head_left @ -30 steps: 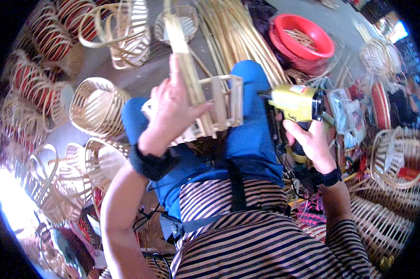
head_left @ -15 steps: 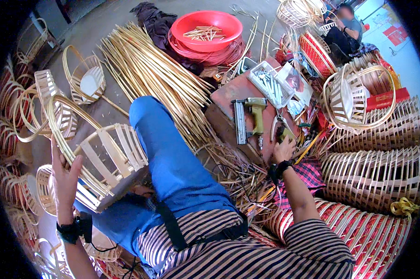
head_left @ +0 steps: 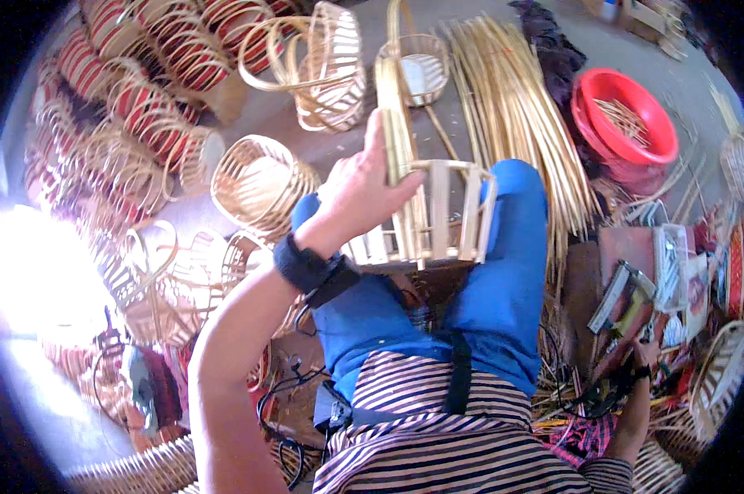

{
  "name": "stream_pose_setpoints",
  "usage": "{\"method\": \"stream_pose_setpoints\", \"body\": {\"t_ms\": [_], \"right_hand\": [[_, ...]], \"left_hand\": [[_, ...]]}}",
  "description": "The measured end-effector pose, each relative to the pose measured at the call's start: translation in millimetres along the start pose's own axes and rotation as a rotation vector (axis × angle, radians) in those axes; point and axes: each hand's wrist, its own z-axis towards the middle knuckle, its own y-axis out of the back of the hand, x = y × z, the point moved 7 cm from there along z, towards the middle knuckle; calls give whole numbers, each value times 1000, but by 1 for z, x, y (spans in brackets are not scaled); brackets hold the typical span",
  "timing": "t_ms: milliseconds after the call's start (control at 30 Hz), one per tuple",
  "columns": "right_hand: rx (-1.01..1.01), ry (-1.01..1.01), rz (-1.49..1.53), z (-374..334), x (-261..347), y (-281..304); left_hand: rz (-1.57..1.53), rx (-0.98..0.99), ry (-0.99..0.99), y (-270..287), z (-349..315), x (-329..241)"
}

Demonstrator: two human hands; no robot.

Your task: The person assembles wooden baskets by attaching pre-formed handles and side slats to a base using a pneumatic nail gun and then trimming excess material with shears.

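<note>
My left hand (head_left: 360,193) grips the tall handle (head_left: 394,132) of a pale slatted basket (head_left: 440,210), its thumb on one side and its fingers behind. The basket rests tilted between my knees; my hand and wrist hide part of it. Far to the right, my right hand (head_left: 648,352) is small in the view, with its fingers curled at the lower edge of a reddish board (head_left: 627,255). What those fingers hold is too small to make out. Just above that hand on the board lies an olive and silver nail gun (head_left: 627,298).
Long thin canes (head_left: 508,107) lie in a bundle beyond my knees. To their right stands a red basin (head_left: 627,115) with short sticks. A clear tray (head_left: 670,263) sits on the board. Finished baskets (head_left: 261,177) and red-striped ones (head_left: 154,99) crowd the left.
My view has swung left, so the basins and board now appear farther right. My left hand still holds the basket handle; my right hand remains by the board's near edge.
</note>
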Motion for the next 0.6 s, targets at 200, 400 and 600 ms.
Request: {"method": "stream_pose_setpoints", "body": {"t_ms": [200,400,600], "right_hand": [[-92,8,-56,-7,20,-1],[-185,-40,-60,-27,8,15],[-284,-68,-153,-38,34,38]], "left_hand": [[-16,-11,6,8,-2,-4],[-84,-9,27,-8,19,-13],[-72,-170,-43,14,6,17]]}}
